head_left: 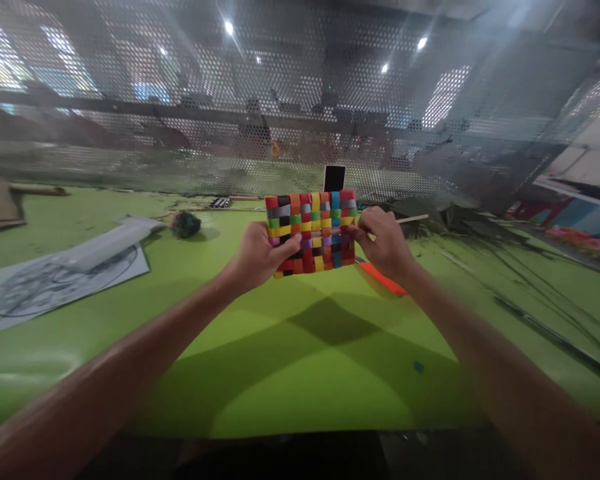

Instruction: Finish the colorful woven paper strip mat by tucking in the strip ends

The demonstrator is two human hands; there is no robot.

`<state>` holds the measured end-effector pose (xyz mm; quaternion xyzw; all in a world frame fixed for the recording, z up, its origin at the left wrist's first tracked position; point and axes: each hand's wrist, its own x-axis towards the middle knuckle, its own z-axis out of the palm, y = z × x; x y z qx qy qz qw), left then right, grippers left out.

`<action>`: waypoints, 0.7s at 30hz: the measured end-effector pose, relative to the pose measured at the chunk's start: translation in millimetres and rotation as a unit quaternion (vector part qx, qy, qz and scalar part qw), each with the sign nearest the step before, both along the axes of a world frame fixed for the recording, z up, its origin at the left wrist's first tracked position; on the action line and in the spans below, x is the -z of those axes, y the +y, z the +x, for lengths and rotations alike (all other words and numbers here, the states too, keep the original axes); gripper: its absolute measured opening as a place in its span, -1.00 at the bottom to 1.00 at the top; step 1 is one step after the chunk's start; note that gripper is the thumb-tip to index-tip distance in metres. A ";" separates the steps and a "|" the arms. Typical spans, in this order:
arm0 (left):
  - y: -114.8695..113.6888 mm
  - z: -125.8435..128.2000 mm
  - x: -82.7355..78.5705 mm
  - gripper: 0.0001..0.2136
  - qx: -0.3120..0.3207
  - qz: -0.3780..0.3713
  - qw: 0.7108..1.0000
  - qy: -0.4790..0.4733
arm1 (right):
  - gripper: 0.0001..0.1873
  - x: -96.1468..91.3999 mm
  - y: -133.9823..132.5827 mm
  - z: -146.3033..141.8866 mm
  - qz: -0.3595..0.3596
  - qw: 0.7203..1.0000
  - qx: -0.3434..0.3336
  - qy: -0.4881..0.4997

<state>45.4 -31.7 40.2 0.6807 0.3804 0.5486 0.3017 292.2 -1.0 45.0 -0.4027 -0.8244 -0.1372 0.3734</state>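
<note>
I hold a small mat woven from many-coloured paper strips (311,230) upright above the green table (300,360). My left hand (260,257) is closed on its lower left edge, thumb across the front. My right hand (383,243) pinches its right edge with fingers pressed together. An orange strip (383,279) lies on the table just under my right hand. A thin wooden stick (413,219) shows past my right hand's knuckles.
A white sheet with a circular line drawing (55,280) lies at the left. A dark round clump (185,224) and a black upright card (334,179) stand further back. Dark thin strips (530,293) are scattered at the right. Perforated metal screen (300,100) behind the table.
</note>
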 end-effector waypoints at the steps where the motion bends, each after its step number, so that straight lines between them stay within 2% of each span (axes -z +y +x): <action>1: -0.2 0.0 -0.2 -0.89 0.000 -0.003 1.000 -0.005 | -0.52 0.2 0.0 -0.8 -0.002 1.000 0.000 -0.007; 10: 8.7 -8.2 3.2 -0.91 0.054 -0.031 0.997 -0.037 | -0.49 -3.9 -6.1 -6.1 -0.025 1.000 -0.017 -0.006; 21: 9.9 -18.6 -6.3 -0.83 0.127 -0.049 0.990 -0.022 | -0.47 0.5 -7.4 -10.1 -0.053 0.998 -0.031 0.030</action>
